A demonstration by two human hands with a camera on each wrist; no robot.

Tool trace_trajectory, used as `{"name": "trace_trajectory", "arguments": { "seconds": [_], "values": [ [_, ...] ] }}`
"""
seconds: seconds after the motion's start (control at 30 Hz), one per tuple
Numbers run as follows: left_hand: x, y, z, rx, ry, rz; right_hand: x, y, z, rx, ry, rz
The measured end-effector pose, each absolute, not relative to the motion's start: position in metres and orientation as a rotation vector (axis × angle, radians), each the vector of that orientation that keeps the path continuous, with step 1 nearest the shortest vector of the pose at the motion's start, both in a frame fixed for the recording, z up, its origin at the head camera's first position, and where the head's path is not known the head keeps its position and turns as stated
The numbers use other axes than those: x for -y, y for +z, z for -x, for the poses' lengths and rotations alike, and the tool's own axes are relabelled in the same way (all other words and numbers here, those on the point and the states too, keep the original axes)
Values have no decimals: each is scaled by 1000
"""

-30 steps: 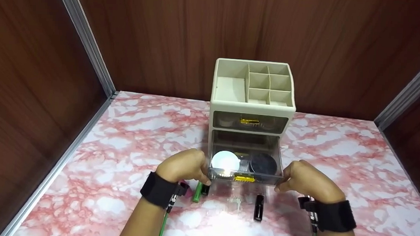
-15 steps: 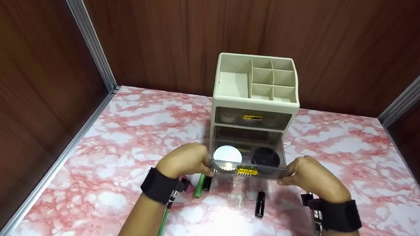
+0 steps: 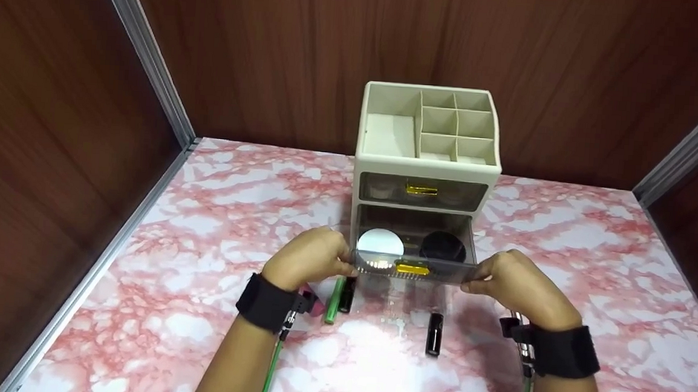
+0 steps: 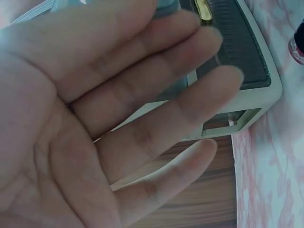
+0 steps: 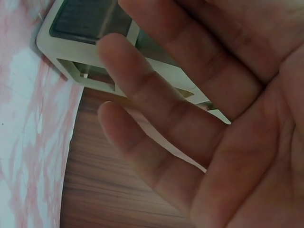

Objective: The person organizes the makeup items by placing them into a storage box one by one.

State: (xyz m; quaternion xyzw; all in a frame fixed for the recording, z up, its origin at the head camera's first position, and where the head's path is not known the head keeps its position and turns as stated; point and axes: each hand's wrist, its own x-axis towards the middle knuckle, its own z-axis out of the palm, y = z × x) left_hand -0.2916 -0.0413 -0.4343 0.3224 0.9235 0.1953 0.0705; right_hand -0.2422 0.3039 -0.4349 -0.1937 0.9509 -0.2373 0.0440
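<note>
Tabletop (image 3: 252,196), pink-marbled, fronts a wood-grain far wall (image 3: 273,52); our left hand (image 3: 310,259) and right hand (image 3: 522,288) pinch one transparent drawer (image 3: 446,271).

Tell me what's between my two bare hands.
The head view shows a smoky transparent drawer holding a round white item and a round black item.

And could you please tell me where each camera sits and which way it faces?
Head: worn on the head, facing forward and down at the cream organizer and its open drawer; left hand, right hand and forearms show.
Left wrist: worn there, looking across the left palm and fingers at the organizer and brown wall.
Right wrist: worn there, looking across the right palm and fingers at the same two.
Shared: both wrist views show the organizer, brown wall and marbled tabletop.
</note>
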Motion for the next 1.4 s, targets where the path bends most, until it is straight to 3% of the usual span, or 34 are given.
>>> {"name": "trace_trajectory", "arguments": {
  "seconds": [0.67,1.03,1.4],
  "values": [
    [39,-450,307,-2931,690,-1018,-309,-452,258,-3127,-786,601],
    [39,-462,315,-3108,796,-859,-311,-469,271,-3120,-992,337],
    [33,-473,324,-3132,888,-706,-316,-488,283,-2965,-1282,256]
  ]
}}
